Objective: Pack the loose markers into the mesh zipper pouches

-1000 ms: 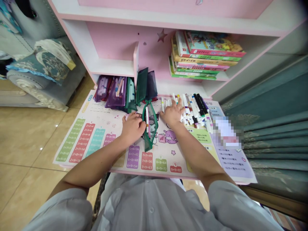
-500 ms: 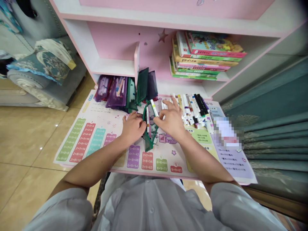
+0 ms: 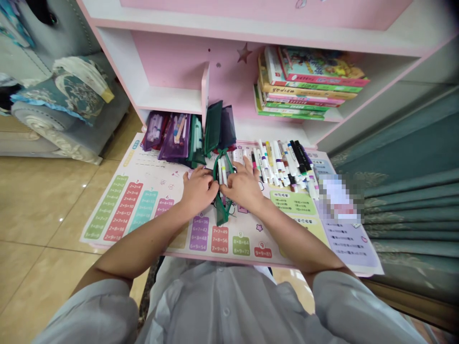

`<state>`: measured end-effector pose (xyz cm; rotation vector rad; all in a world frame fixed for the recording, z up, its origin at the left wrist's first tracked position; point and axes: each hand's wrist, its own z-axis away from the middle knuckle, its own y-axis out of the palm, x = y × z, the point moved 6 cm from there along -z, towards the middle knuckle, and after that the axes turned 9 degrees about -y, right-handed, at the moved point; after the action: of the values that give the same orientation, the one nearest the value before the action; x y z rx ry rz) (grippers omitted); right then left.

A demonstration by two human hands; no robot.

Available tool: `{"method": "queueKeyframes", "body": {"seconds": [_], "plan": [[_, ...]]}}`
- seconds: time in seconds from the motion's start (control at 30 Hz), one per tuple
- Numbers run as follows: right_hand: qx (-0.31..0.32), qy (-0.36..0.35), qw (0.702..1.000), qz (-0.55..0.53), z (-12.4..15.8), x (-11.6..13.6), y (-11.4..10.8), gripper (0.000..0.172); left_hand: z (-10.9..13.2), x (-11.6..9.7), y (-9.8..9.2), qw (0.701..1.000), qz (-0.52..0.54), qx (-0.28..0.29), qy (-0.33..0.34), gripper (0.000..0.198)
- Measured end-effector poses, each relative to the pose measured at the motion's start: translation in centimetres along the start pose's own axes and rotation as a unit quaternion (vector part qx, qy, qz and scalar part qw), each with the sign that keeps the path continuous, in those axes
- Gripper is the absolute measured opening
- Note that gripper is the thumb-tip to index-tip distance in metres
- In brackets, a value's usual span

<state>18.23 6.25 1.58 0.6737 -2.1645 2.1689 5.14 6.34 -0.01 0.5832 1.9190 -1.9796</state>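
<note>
A green mesh zip pouch (image 3: 223,216) lies gaping on the desk in front of me, with marker pens inside it. My left hand (image 3: 199,188) is closed on the pouch's left edge, thumb and fingers near its rim. At the pouch's opening, my right hand (image 3: 245,185) pinches a white marker with a yellow-green band (image 3: 223,169), its lower part down inside the pouch. The outer fingers of that hand stretch over another white marker (image 3: 245,153). Just right of the hand lies a pile of loose markers (image 3: 281,160), mostly white, some black.
Purple mesh pouches (image 3: 175,150) and green ones filled with markers stand at the back left, beside an upright dark green pouch (image 3: 213,125). Stacked books (image 3: 304,91) sit on the right of the pink shelf. A blurred, pixelated object (image 3: 339,196) lies at the desk's right side.
My right hand has moved left and down to the pouch, bringing the yellow-green-banded marker into its opening. More of the marker pile is uncovered. My left hand stays on the pouch.
</note>
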Motion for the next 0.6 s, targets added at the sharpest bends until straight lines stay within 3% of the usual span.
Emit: {"method": "queueKeyframes", "body": {"seconds": [0.37, 0.47, 0.6], "plan": [[0.004, 0.004, 1.0, 0.003, -0.1, -0.3, 0.4, 0.021, 0.0, -0.1, -0.2, 1.0, 0.001, -0.006, -0.003, 0.028], [-0.048, 0.011, 0.999, -0.017, -0.6, -1.3, -0.3, 0.018, 0.0, -0.1, -0.2, 1.0, 0.002, -0.005, -0.005, 0.029], [-0.164, 0.06, 0.985, -0.003, -1.9, -4.5, -0.8, 0.018, 0.0, 0.0, -0.2, 1.0, -0.006, 0.001, -0.006, 0.031]]}}
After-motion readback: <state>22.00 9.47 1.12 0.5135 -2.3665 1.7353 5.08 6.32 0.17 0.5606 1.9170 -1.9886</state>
